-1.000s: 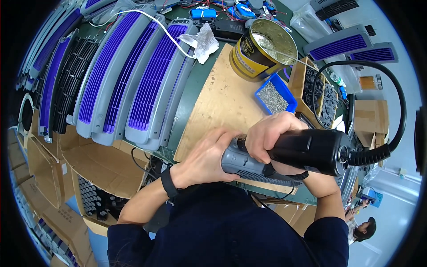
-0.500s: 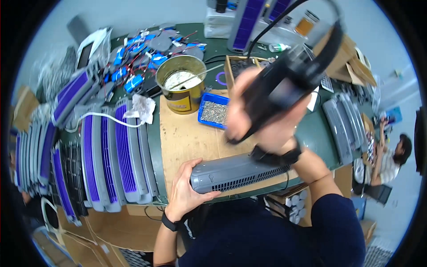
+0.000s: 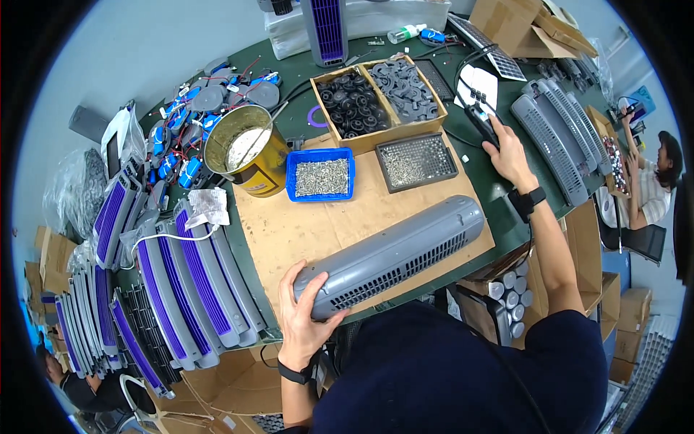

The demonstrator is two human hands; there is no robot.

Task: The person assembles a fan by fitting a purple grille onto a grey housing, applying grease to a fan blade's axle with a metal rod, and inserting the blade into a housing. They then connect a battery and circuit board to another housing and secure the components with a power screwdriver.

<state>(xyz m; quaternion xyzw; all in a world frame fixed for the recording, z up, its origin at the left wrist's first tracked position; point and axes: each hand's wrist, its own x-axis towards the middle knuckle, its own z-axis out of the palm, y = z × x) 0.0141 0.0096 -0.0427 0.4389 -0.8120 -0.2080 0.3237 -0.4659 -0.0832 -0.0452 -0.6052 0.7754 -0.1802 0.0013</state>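
One long, rounded grey plastic housing (image 3: 394,249) with a slotted side lies slantwise across the centre of the frame on a flat tan board (image 3: 300,235); its visible shell looks whole, though whether it is fully fastened cannot be told. The left hand (image 3: 305,322) clasps its left end, fingers and thumb spread around it; the right hand (image 3: 512,159), upper right, curls over a black corded hand tool (image 3: 480,122), well apart from the housing. Bare board shows up to a blue plastic tray (image 3: 291,176) of small metal screws; dark green bench (image 3: 510,233) borders the right.
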